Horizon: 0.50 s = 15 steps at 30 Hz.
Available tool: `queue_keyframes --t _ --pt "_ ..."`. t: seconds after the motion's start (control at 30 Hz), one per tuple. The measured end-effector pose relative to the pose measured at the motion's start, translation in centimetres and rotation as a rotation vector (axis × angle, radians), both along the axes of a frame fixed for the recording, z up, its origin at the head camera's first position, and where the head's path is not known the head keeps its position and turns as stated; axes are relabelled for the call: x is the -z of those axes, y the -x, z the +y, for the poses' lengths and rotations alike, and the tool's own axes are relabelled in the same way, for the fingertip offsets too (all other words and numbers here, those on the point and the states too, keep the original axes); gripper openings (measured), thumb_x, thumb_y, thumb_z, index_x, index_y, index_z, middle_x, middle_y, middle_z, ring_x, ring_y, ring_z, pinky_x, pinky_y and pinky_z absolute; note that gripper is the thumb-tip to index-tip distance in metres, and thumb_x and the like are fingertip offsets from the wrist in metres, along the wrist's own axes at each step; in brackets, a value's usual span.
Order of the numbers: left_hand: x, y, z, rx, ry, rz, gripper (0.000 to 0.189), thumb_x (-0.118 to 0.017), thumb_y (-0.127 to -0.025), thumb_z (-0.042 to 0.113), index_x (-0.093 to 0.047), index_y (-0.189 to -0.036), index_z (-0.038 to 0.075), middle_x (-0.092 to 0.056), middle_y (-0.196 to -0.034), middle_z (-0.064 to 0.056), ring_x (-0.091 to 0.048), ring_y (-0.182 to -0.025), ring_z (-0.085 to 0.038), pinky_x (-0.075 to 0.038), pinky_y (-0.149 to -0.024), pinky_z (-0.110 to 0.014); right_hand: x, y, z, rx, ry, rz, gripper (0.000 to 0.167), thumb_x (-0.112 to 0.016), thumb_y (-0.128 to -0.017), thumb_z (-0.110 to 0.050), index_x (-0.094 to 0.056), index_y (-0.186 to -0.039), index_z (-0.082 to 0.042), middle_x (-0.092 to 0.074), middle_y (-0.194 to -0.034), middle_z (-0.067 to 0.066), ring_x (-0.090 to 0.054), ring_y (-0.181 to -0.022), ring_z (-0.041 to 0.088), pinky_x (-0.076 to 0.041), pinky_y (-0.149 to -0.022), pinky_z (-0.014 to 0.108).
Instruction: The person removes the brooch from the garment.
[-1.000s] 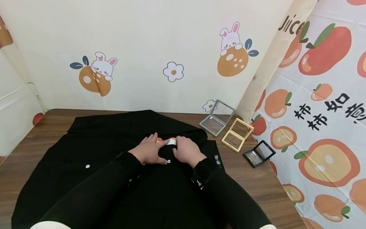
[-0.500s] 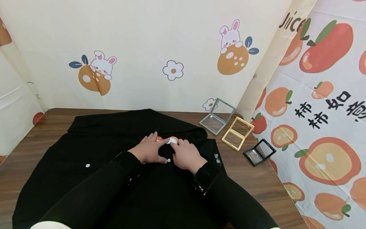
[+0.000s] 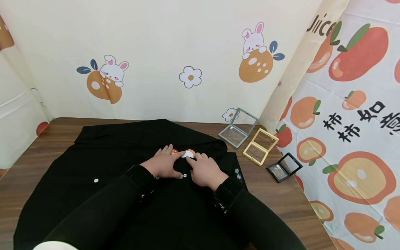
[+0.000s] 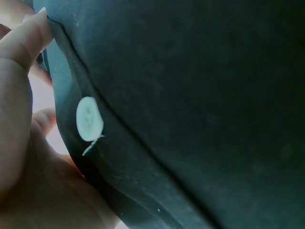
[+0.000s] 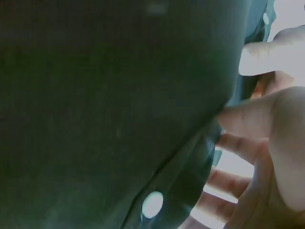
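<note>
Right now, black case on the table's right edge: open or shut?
Open: the black case has its lid angled up from its base in the head view.

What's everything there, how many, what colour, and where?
table: 1, brown, lower view
garment: 1, black, spread on table
buttons: at least 3, white, on garment
red piece: 1, red-yellow, garment's middle, partly hidden
white piece: 1, white-orange, right of that
hinged cases: 3, grey, yellow, black, table's right side
wall covering: 1, cream, behind table
fruit cloth: 1, white-orange, far right
left cloth: 1, whitish, left edge
sleeves: 2, black, lower middle
left hand and right hand: 2, bare, over garment
</note>
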<state>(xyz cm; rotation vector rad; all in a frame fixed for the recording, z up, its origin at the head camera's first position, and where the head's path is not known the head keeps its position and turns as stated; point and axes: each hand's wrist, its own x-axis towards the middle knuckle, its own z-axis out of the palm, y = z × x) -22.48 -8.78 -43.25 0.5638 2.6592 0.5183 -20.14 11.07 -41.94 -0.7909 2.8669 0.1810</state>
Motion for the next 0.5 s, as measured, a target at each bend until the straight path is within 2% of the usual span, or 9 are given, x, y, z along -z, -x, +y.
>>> queue_keyframes --t 0.2,0.5 --pt "0.03 0.07 -0.19 -0.001 -0.006 -0.009 0.094 -0.08 -0.086 0.051 -0.033 -0.163 0.025 -0.009 -0.166 -0.032 -0.007 -0.154 -0.048 -0.009 -0.123 -0.06 0.34 0.23 0.44 -0.037 -0.016 0.012 0.055 -0.055 -0.107 -0.035 -0.043 -0.159 -0.024 -0.051 -0.147 0.011 -0.053 -0.123 0.027 -0.051 -0.095 0.041" --pt "0.06 0.26 -0.11 0.007 0.007 -0.009 0.093 -0.079 -0.087 0.052 -0.033 -0.163 0.026 -0.008 -0.167 -0.032 -0.008 -0.154 -0.048 -0.01 -0.123 -0.06 0.23 0.33 0.46 -0.044 -0.016 0.02 0.055 -0.055 -0.106 -0.034 -0.044 -0.159 -0.023 -0.052 -0.144 0.01 -0.053 -0.121 0.027 -0.052 -0.093 0.041"
